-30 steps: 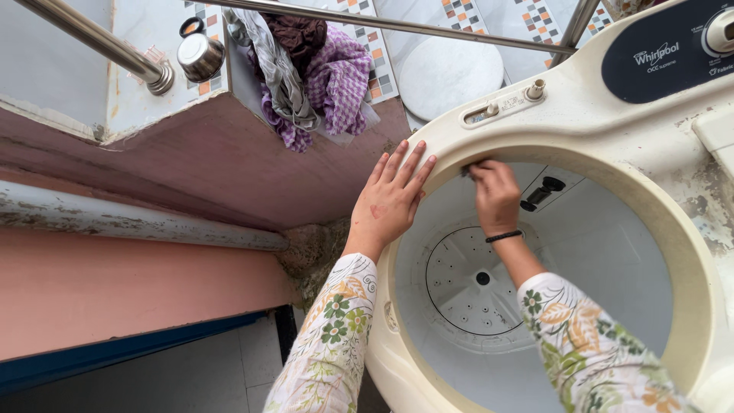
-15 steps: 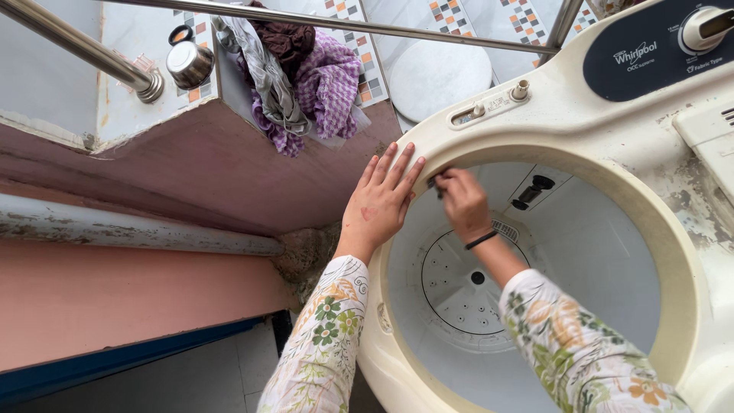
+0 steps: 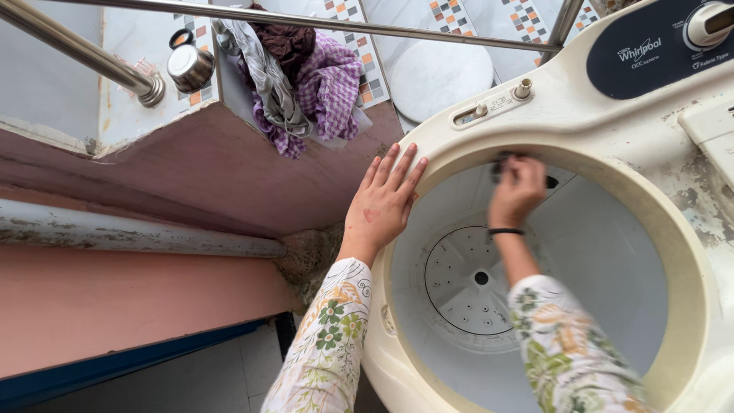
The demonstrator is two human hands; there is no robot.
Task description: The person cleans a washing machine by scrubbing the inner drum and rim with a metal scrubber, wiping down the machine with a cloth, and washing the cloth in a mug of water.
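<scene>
A cream top-loading washing machine (image 3: 604, 130) stands open, its white tub and perforated agitator disc (image 3: 466, 279) showing. My left hand (image 3: 382, 203) lies flat, fingers spread, on the tub's left rim. My right hand (image 3: 518, 190) is inside the tub, pressed against the upper inner wall just under the rim, fingers closed on a small dark scrubber (image 3: 503, 162) that is mostly hidden. The hand is blurred. A black band circles that wrist. Both sleeves are white with a floral print.
A pile of purple checked, grey and brown cloths (image 3: 302, 73) sits on a tiled ledge. A steel lidded pot (image 3: 188, 65) and a steel rail (image 3: 76, 47) are upper left. The machine's dark control panel (image 3: 657, 53) is upper right. A pink wall (image 3: 130, 298) lies left.
My right hand has slid to the right along the tub's upper inner wall, from beside the left hand to under the back rim. The left hand has stayed on the rim.
</scene>
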